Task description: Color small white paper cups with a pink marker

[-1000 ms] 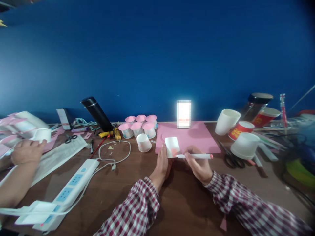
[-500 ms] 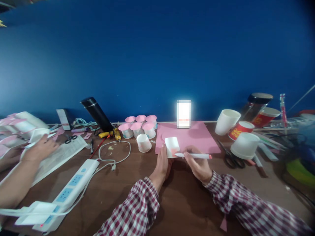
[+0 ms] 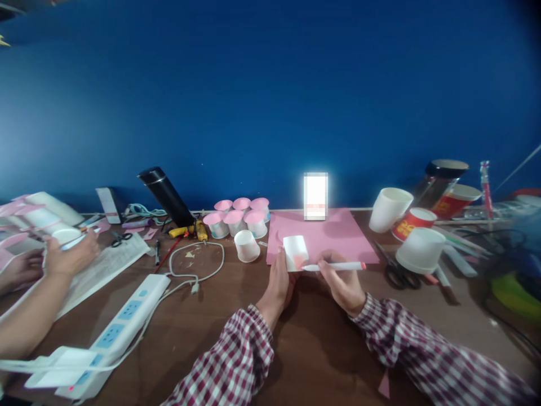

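My left hand steadies a small white paper cup that stands upside down at the near edge of a pink paper sheet. My right hand grips a white marker with a pink cap, and its tip touches the cup's side, where a pink patch shows. Both my sleeves are red and white plaid.
Another white cup lies left of mine, with several pink-topped cups behind it. Scissors and larger cups sit to the right. A power strip and cable lie at left, where another person's hands hold a cup.
My hands have barely shifted; the marker has tilted slightly against the cup. The other person's hand at left has lifted off the table and moved toward their other hand.
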`<state>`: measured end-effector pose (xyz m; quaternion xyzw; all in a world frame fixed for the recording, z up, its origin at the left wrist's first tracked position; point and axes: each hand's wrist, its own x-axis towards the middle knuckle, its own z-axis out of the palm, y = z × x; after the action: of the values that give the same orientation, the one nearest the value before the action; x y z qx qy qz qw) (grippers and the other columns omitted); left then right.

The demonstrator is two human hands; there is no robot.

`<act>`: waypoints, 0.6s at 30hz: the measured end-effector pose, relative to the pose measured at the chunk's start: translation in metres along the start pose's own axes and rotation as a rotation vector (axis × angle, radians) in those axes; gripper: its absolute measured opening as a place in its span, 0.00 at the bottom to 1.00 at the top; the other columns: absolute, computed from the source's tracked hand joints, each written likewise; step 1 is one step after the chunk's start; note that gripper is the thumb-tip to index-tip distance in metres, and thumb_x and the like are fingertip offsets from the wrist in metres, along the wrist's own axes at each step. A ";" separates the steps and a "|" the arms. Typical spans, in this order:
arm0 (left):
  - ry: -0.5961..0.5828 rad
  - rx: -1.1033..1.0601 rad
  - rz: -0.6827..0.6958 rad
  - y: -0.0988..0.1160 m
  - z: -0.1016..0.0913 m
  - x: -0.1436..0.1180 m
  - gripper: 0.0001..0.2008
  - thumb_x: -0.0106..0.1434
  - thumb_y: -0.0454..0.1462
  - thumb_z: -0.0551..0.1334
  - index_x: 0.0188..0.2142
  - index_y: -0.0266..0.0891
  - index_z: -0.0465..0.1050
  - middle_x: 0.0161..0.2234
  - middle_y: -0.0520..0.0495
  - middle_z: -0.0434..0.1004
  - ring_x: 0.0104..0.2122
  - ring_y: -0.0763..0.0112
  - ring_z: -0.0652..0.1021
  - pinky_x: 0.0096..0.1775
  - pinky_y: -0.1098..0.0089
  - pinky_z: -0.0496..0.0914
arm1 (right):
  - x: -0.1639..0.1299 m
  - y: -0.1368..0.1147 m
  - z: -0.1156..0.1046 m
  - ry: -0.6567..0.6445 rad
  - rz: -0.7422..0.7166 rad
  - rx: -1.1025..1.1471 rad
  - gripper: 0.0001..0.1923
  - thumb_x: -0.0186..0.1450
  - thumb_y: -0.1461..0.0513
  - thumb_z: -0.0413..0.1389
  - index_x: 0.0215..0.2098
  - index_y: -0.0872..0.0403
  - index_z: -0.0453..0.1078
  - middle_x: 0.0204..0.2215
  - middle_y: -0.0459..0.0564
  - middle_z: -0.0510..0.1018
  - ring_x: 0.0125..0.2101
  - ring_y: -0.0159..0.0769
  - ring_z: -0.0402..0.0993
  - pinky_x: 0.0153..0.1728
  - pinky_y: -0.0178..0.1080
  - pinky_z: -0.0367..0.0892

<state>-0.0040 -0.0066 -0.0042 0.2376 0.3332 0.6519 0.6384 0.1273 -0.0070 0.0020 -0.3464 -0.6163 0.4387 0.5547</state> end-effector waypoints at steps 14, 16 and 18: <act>-0.054 0.005 0.019 0.001 0.001 -0.001 0.24 0.63 0.51 0.55 0.46 0.33 0.72 0.38 0.40 0.79 0.37 0.60 0.78 0.42 0.61 0.72 | 0.005 -0.007 0.002 0.032 0.053 0.039 0.13 0.61 0.53 0.59 0.33 0.53 0.67 0.23 0.43 0.69 0.19 0.27 0.61 0.19 0.32 0.59; -0.058 0.003 0.019 0.001 0.001 -0.001 0.24 0.63 0.51 0.55 0.45 0.33 0.71 0.39 0.39 0.79 0.38 0.60 0.78 0.42 0.61 0.72 | 0.006 -0.009 0.003 0.047 0.069 0.036 0.14 0.60 0.52 0.60 0.33 0.54 0.68 0.21 0.43 0.69 0.19 0.28 0.62 0.20 0.32 0.59; -0.054 0.006 0.010 0.000 0.000 -0.001 0.24 0.62 0.51 0.55 0.44 0.33 0.72 0.38 0.39 0.79 0.38 0.59 0.78 0.42 0.62 0.72 | 0.007 -0.011 0.003 0.074 0.061 0.050 0.15 0.61 0.50 0.58 0.31 0.54 0.68 0.19 0.42 0.67 0.19 0.28 0.61 0.20 0.32 0.59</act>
<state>-0.0039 -0.0076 -0.0036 0.2585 0.3165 0.6476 0.6431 0.1239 -0.0052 0.0148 -0.3671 -0.5733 0.4575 0.5721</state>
